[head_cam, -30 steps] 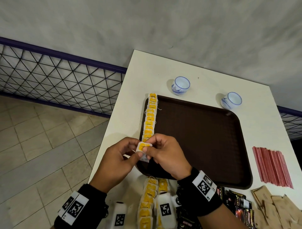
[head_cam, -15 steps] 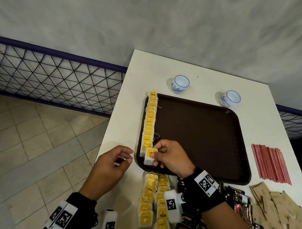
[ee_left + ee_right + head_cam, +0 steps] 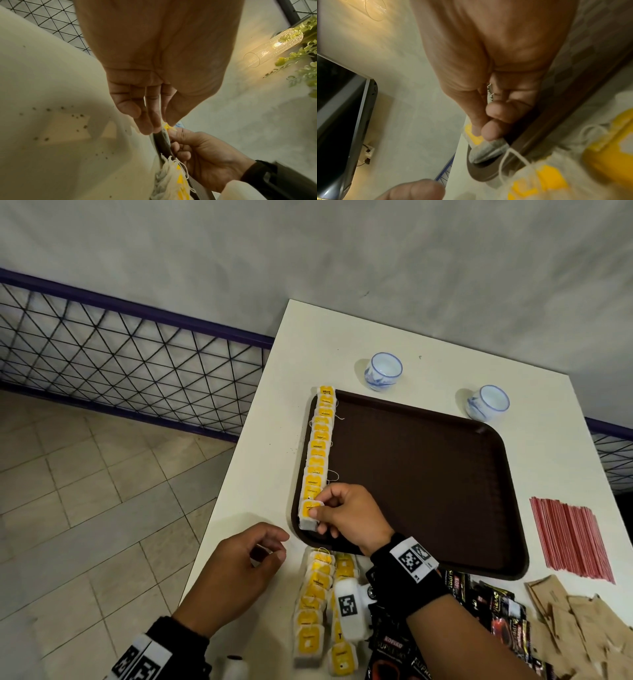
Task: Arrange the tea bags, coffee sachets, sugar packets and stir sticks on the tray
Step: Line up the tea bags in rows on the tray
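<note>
A brown tray (image 3: 428, 481) lies on the white table. A row of yellow-tagged tea bags (image 3: 320, 446) runs along its left edge. My right hand (image 3: 320, 513) pinches one tea bag (image 3: 309, 513) at the near end of that row, low on the tray's near-left corner; the right wrist view shows thumb and finger on this tea bag (image 3: 485, 146). My left hand (image 3: 274, 549) hovers over the table left of the tray, fingers loosely curled and holding nothing. More tea bags (image 3: 313, 611) lie in a pile near the front edge.
Two white-and-blue cups (image 3: 383, 370) (image 3: 488, 402) stand behind the tray. Red stir sticks (image 3: 570, 537) lie right of it. Black coffee sachets (image 3: 493, 614) and brown sugar packets (image 3: 582, 621) sit at the front right. The table's left edge drops to a tiled floor.
Both hands held the tea bag above the tray's edge. The left hand let go and drew back left; the right hand lowered the bag to the row's near end.
</note>
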A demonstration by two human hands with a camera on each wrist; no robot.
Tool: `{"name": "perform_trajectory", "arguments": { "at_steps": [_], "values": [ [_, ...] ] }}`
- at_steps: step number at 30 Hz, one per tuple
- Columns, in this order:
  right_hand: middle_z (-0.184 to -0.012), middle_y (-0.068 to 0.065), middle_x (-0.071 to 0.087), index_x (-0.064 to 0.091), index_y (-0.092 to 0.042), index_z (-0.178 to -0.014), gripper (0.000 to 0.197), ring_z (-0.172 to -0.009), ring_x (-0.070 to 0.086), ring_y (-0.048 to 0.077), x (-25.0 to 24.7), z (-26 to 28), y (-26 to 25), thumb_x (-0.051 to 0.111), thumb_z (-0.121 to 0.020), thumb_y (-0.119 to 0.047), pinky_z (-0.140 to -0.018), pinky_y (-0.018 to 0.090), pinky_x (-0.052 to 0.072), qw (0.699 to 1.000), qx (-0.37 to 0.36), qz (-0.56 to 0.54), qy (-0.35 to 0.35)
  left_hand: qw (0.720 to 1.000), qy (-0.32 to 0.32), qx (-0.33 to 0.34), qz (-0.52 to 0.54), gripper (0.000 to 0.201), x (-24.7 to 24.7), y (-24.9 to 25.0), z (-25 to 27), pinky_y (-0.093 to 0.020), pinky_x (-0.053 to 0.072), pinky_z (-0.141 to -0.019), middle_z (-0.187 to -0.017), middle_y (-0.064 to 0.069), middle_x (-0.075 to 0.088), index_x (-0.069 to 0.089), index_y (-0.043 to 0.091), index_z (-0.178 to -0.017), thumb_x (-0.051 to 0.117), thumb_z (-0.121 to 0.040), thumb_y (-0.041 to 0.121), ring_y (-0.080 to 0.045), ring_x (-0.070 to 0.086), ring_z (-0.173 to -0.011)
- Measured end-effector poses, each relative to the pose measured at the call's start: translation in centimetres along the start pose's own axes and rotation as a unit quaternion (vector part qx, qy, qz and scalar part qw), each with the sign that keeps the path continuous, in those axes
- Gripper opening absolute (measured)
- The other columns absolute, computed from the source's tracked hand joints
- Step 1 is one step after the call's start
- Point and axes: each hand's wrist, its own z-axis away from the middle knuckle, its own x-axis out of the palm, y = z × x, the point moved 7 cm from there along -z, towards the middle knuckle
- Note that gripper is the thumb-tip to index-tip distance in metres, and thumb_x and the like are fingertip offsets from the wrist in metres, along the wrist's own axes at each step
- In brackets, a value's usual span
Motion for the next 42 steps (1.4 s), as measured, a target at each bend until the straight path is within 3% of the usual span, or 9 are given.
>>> {"name": "perform_trajectory", "arguments": {
  "at_steps": [9, 12, 16, 19, 23, 26, 32, 39, 42],
  "values": [
    [-0.075, 0.008, 0.063, 0.054, -0.011, -0.100, 0.032, -0.052, 0.064, 0.016, -0.9, 0.8, -0.7, 0.080, -0.082, -0.014, -0.044, 0.027, 0.045, 0.997, 0.000, 0.055, 0.061, 0.999, -0.032, 0.003, -0.020, 0.025, 0.4, 0.4, 0.9, -0.009, 0.046, -0.073, -0.095, 0.022, 0.068, 0.067, 0.038, -0.106, 0.074, -0.090, 0.019, -0.004, 0.064, -0.090],
    [-0.080, 0.004, 0.063, 0.058, -0.017, -0.096, 0.027, -0.053, 0.064, 0.013, -2.6, 2.2, -1.2, 0.080, -0.083, -0.024, -0.044, 0.021, 0.043, 0.993, -0.022, 0.086, 0.082, 0.998, -0.039, 0.005, -0.046, 0.026, 1.0, 0.6, 1.2, -0.007, 0.045, -0.074, -0.104, 0.022, 0.068, 0.066, 0.038, -0.110, 0.075, -0.090, 0.025, 0.000, 0.063, -0.095],
    [-0.081, 0.005, 0.062, 0.063, -0.014, -0.091, 0.015, -0.061, 0.062, 0.013, -5.0, 4.8, -0.3, 0.077, -0.086, -0.017, -0.049, 0.014, 0.044, 0.990, -0.037, 0.103, 0.086, 0.998, -0.042, -0.012, -0.046, 0.025, 2.7, 1.3, 1.0, -0.007, 0.046, -0.077, -0.105, 0.024, 0.068, 0.064, 0.037, -0.110, 0.074, -0.090, 0.028, 0.003, 0.064, -0.096],
    [-0.078, 0.005, 0.065, 0.065, -0.016, -0.088, 0.012, -0.062, 0.063, 0.012, -5.7, 6.5, 0.8, 0.076, -0.086, -0.017, -0.053, 0.018, 0.048, 0.988, -0.042, 0.134, 0.063, 0.999, -0.012, -0.032, -0.025, 0.027, 3.9, 1.7, 0.6, -0.003, 0.045, -0.073, -0.099, 0.021, 0.068, 0.062, 0.035, -0.103, 0.080, -0.085, 0.028, 0.004, 0.065, -0.092],
    [-0.075, 0.003, 0.068, 0.067, -0.020, -0.089, 0.011, -0.058, 0.057, 0.002, -5.4, 7.8, 2.1, 0.076, -0.085, -0.016, -0.063, 0.024, 0.049, 0.980, -0.048, 0.190, 0.025, 0.997, 0.016, -0.069, 0.010, 0.038, 5.1, 1.7, 0.3, -0.014, 0.050, -0.080, -0.095, 0.016, 0.069, 0.060, 0.031, -0.107, 0.086, -0.079, 0.028, 0.001, 0.066, -0.090],
    [-0.076, 0.002, 0.068, 0.068, -0.021, -0.093, 0.012, -0.057, 0.053, -0.002, -5.2, 8.1, 2.4, 0.075, -0.085, -0.015, -0.060, 0.020, 0.047, 0.973, -0.056, 0.221, 0.035, 0.994, 0.042, -0.094, 0.027, 0.037, 5.5, 1.6, 0.0, -0.024, 0.054, -0.081, -0.089, 0.010, 0.071, 0.060, 0.030, -0.104, 0.085, -0.079, 0.020, -0.002, 0.068, -0.085],
    [-0.078, -0.005, 0.067, 0.068, -0.021, -0.095, 0.009, -0.062, 0.055, 0.000, -5.1, 7.8, 2.5, 0.073, -0.088, -0.019, -0.065, 0.018, 0.048, 0.967, -0.063, 0.243, 0.051, 0.993, 0.052, -0.102, 0.039, 0.040, 5.1, 1.0, 0.3, -0.023, 0.053, -0.075, -0.082, 0.006, 0.071, 0.057, 0.030, -0.105, 0.084, -0.079, 0.014, -0.007, 0.069, -0.081],
    [-0.081, -0.004, 0.068, 0.068, -0.022, -0.093, 0.007, -0.071, 0.061, 0.005, -5.2, 7.7, 2.7, 0.072, -0.088, -0.023, -0.070, 0.022, 0.051, 0.966, -0.061, 0.244, 0.059, 0.999, -0.011, -0.019, 0.041, 0.041, 4.0, 1.3, 1.9, -0.016, 0.052, -0.072, -0.085, 0.004, 0.074, 0.062, 0.040, -0.111, 0.079, -0.085, 0.013, -0.007, 0.068, -0.082],
    [-0.080, -0.005, 0.068, 0.068, -0.024, -0.090, 0.005, -0.071, 0.062, 0.005, -5.2, 7.6, 2.8, 0.073, -0.087, -0.025, -0.071, 0.025, 0.052, 0.967, -0.063, 0.239, 0.059, 0.997, -0.066, 0.024, -0.027, 0.041, 3.9, 1.4, 2.7, -0.009, 0.046, -0.077, -0.098, 0.017, 0.066, 0.061, 0.045, -0.120, 0.078, -0.085, 0.033, -0.001, 0.061, -0.095]
  ]
}}
